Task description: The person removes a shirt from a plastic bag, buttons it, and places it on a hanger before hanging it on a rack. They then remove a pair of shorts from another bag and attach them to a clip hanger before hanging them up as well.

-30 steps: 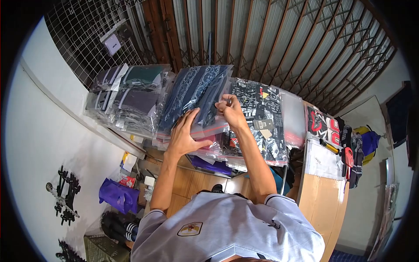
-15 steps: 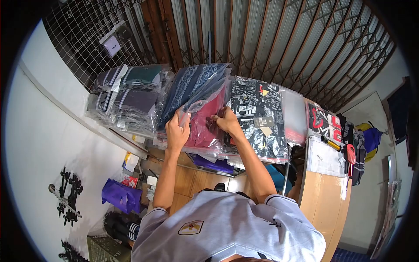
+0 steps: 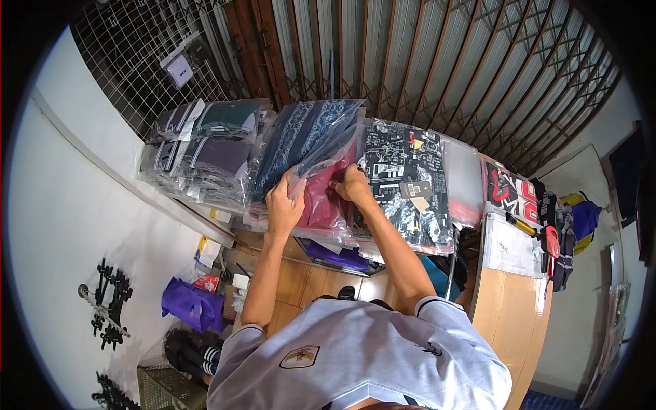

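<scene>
A dark red garment [image 3: 322,198] lies in a clear plastic bag in the middle of a row of bagged clothes. My left hand [image 3: 284,203] grips the left edge of that bag, its fingers closed on the plastic. At the bag's right side, my right hand [image 3: 353,186] has its fingers bent together against the red garment; the fingertips are partly hidden. Behind and to the left is a blue patterned garment [image 3: 294,137] in plastic. A black printed garment [image 3: 403,164] with a tag lies right beside my right hand.
Stacks of bagged grey and green clothes [image 3: 219,160] lie at the left. At the right are a clear bag [image 3: 462,179], a cardboard surface [image 3: 509,311] and a red and black tool [image 3: 549,242]. A purple bag [image 3: 193,304] sits low left. A folding metal gate [image 3: 424,61] stands behind.
The whole view has shifted slightly. Both hands remain at the bag with the red garment, with only small changes in finger position.
</scene>
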The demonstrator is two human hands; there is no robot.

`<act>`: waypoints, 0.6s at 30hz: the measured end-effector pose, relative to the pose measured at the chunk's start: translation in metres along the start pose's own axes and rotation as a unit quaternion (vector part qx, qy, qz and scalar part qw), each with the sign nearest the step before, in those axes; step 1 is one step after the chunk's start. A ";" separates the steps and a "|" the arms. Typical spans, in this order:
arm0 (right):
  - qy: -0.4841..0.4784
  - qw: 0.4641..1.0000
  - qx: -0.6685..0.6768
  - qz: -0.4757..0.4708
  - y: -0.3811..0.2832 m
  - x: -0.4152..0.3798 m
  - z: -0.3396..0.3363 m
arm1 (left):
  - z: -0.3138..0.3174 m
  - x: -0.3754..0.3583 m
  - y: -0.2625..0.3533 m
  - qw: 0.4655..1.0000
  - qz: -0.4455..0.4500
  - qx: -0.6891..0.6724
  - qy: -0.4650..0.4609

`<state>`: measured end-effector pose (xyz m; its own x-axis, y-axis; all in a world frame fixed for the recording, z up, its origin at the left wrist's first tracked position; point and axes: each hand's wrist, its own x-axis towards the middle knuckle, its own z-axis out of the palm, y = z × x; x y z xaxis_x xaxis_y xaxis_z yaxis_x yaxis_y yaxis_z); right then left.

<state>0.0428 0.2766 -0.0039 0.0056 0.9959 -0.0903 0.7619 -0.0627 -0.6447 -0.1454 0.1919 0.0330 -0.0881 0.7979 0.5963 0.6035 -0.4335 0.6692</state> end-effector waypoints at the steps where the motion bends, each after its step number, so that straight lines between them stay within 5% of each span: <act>1: -0.006 1.000 0.021 0.000 0.004 0.004 0.002 | 0.001 -0.001 -0.001 1.000 -0.003 -0.002 -0.003; 4: -0.086 0.970 0.228 0.011 0.009 0.016 -0.001 | -0.002 -0.003 0.004 0.999 0.012 0.005 -0.030; 5: -0.176 0.916 0.361 -0.007 0.015 0.018 -0.007 | -0.002 -0.004 0.007 0.999 0.020 0.010 -0.042; 8: -0.109 0.860 0.482 -0.129 -0.002 0.007 -0.011 | 0.006 -0.009 0.004 0.994 0.054 0.065 -0.066; 12: -0.049 0.890 0.429 -0.150 -0.002 0.006 -0.013 | 0.004 -0.010 -0.006 0.995 0.038 0.069 -0.061; 18: -0.028 0.864 0.475 -0.164 -0.008 -0.003 -0.071 | 0.005 -0.011 -0.016 0.998 0.018 0.022 -0.053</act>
<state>0.0823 0.2788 0.0557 -0.1619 0.9671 0.1960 -0.1585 0.1706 -0.9725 -0.1498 0.1922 0.0131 0.0176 0.8228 0.5680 0.6390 -0.4462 0.6266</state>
